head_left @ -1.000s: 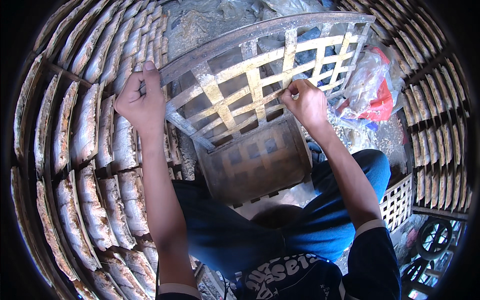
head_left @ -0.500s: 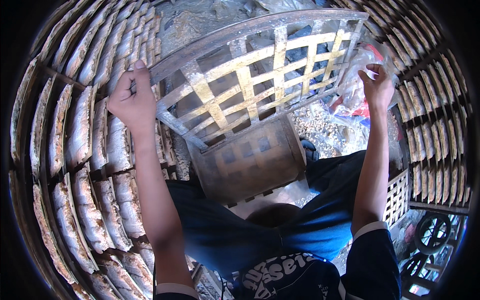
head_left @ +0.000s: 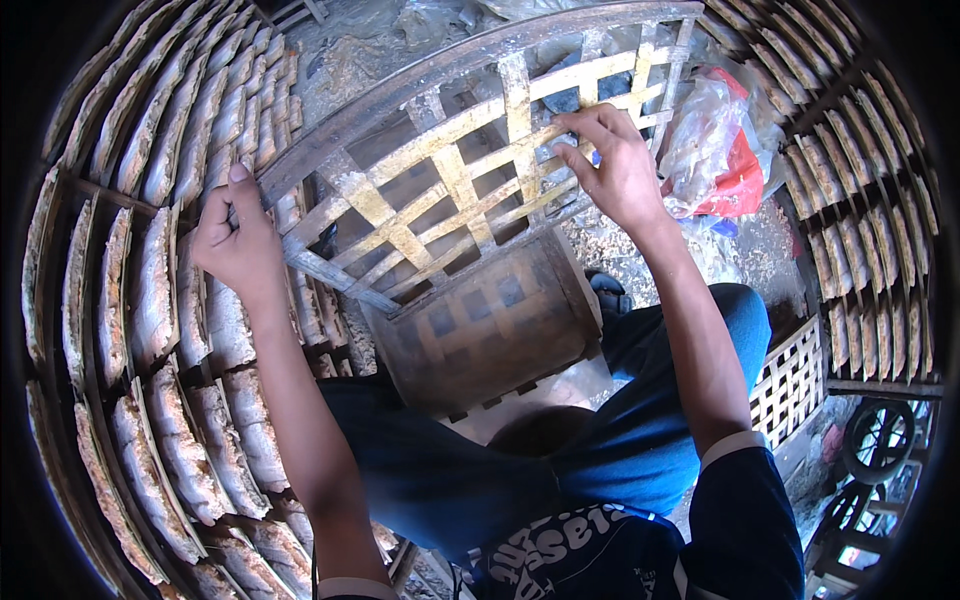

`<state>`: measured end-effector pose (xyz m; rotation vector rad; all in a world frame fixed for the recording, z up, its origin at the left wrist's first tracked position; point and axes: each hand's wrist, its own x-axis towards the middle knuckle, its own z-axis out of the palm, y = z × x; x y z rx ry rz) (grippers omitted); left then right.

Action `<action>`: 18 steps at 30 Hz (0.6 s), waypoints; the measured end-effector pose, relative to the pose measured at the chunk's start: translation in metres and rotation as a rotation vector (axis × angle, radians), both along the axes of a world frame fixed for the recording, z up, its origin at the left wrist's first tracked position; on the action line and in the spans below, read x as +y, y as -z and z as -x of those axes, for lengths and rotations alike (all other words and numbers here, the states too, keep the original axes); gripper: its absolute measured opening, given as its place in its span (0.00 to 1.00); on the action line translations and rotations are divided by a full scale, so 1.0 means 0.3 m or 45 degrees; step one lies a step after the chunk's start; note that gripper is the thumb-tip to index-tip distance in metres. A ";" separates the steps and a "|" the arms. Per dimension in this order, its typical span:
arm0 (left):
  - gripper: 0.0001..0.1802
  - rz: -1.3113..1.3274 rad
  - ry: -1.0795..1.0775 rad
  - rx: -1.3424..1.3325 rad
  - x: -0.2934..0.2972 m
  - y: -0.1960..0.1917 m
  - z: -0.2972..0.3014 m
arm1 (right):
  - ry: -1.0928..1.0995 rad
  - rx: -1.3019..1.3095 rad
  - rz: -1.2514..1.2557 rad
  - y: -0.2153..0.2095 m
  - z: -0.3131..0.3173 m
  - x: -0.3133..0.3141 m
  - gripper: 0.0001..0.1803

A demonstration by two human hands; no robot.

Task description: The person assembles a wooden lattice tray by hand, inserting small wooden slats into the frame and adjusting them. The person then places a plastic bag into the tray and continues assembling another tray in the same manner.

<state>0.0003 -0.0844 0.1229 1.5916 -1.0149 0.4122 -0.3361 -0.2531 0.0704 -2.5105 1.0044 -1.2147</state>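
Observation:
A woven bamboo lattice tray (head_left: 455,180) with a dark wooden edge is held up at a tilt in front of me. My left hand (head_left: 238,240) is wrapped round its near left corner, thumb up. Over the right half of the lattice is my right hand (head_left: 625,180), its thumb and fingers curved and apart beside the slats. Whether those fingertips touch the slats I cannot tell. Beneath the tray, between my legs, stands a brown box-like wooden block (head_left: 490,340), with the lattice's shadow on it.
Racks of stacked trays with pale, crusty sheets (head_left: 160,290) rise on my left; similar racks (head_left: 850,230) stand on the right. Clear and red plastic bags (head_left: 715,150) lie beyond the right hand. Another lattice panel (head_left: 795,385) and a wheel (head_left: 878,440) are at lower right.
My right hand has moved left from beside the plastic bags to over the lattice. The tray, still in my left hand, has shifted slightly left. My right knee has come up into view.

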 end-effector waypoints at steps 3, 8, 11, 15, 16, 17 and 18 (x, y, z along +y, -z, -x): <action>0.24 -0.001 0.001 -0.023 0.007 -0.002 -0.001 | -0.066 0.075 0.095 -0.014 -0.024 -0.010 0.10; 0.24 0.018 0.036 -0.064 -0.005 -0.007 0.020 | -0.134 -0.074 -0.016 0.007 -0.034 -0.049 0.06; 0.24 0.001 -0.014 -0.083 0.008 -0.015 0.013 | -0.138 -0.132 -0.078 0.013 -0.058 -0.037 0.05; 0.25 0.034 0.033 -0.050 -0.001 -0.004 0.016 | -0.046 -0.097 -0.039 -0.026 -0.004 -0.060 0.10; 0.25 0.034 0.036 -0.058 -0.004 -0.005 0.019 | 0.063 -0.156 -0.085 -0.028 0.041 -0.087 0.13; 0.25 0.034 0.040 -0.065 -0.005 -0.007 0.022 | 0.173 -0.215 -0.131 -0.030 0.084 -0.112 0.16; 0.25 0.031 0.031 -0.057 -0.008 -0.013 0.029 | 0.417 -0.269 -0.302 -0.054 0.118 -0.113 0.17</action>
